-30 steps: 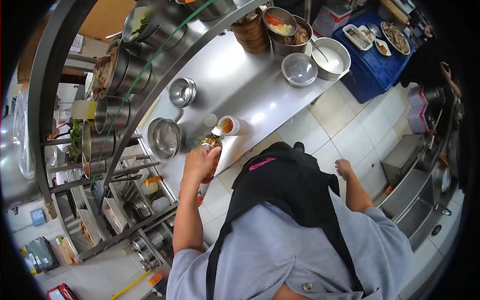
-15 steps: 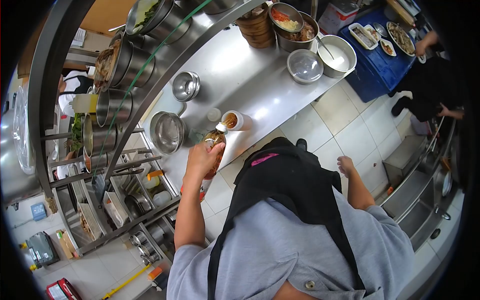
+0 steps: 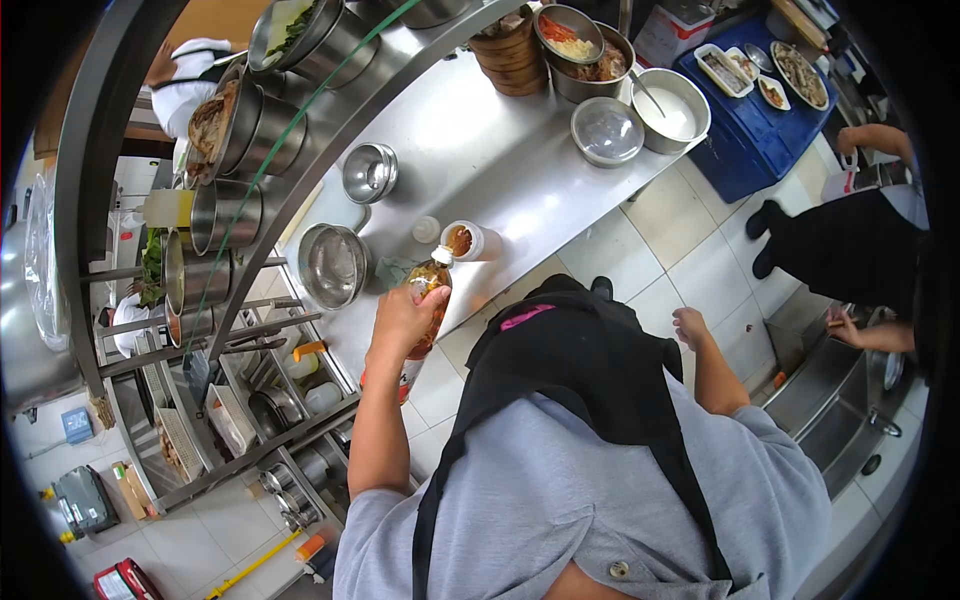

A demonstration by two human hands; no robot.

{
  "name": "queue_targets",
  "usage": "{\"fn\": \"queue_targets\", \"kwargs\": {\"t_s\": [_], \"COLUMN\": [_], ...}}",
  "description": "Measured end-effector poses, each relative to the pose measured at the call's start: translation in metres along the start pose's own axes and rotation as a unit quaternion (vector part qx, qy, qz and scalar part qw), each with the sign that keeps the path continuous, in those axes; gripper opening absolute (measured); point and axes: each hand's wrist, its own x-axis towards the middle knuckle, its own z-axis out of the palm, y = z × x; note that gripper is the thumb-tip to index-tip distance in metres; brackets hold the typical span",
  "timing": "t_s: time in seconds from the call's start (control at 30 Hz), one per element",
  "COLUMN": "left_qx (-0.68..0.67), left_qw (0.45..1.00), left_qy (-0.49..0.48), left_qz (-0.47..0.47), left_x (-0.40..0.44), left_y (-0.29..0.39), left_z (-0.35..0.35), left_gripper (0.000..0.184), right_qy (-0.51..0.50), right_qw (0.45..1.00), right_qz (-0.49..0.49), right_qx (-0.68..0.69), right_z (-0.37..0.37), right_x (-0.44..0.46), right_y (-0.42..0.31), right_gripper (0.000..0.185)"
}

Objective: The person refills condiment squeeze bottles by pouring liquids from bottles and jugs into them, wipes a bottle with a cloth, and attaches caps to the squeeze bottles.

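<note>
Bottle (image 3: 431, 277) partly hidden behind left forearm (image 3: 382, 425); label (image 3: 408, 374) unreadable.

A short-sleeved grey shirt (image 3: 560, 480) is showing me a round button (image 3: 619, 569). Over it a black apron (image 3: 590, 350) is hanging on long straps (image 3: 430, 520), a pink patch (image 3: 525, 317) brightening it, and a dark shoe (image 3: 602, 288) is peeking out

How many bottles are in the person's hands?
1: the bottle in the left hand, tilted with its cap end at the tub. None shows in the right hand, though its palm is partly hidden.
</note>
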Motion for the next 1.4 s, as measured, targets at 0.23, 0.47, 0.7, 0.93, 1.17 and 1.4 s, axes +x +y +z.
{"fn": "queue_targets", "kwargs": {"t_s": [0.23,0.47,0.7,0.93,1.17,1.4], "left_qx": [0.008,0.007,0.022,0.005,0.002,0.0], "left_qw": [1.0,1.0,1.0,1.0,0.999,1.0], "left_qy": [0.002,0.003,0.004,0.014,0.021,0.013], "left_qz": [-0.003,-0.006,0.001,0.0,0.028,0.007], "left_x": [-0.001,-0.004,-0.004,0.001,-0.003,0.0], "left_y": [0.003,0.008,0.008,-0.001,0.001,0.001], "left_z": [-0.002,-0.005,-0.004,0.0,0.0,0.002], "left_gripper": [0.064,0.065,0.066,0.067,0.065,0.061], "right_qy": [0.006,-0.001,-0.004,-0.053,0.007,-0.064], "right_qw": [1.0,1.0,1.0,0.997,0.983,0.983], "right_qz": [0.004,-0.001,0.003,-0.059,-0.118,-0.131], "right_qx": [-0.003,0.01,0.012,0.006,-0.138,-0.109], "right_z": [0.002,0.003,0.008,0.003,-0.014,-0.015], "right_x": [-0.007,-0.003,0.001,0.033,0.067,0.098], "right_y": [-0.008,-0.008,0.0,0.027,0.037,0.059], "right_gripper": [0.024,0.02,0.02,0.013,0.017,0.012]}}
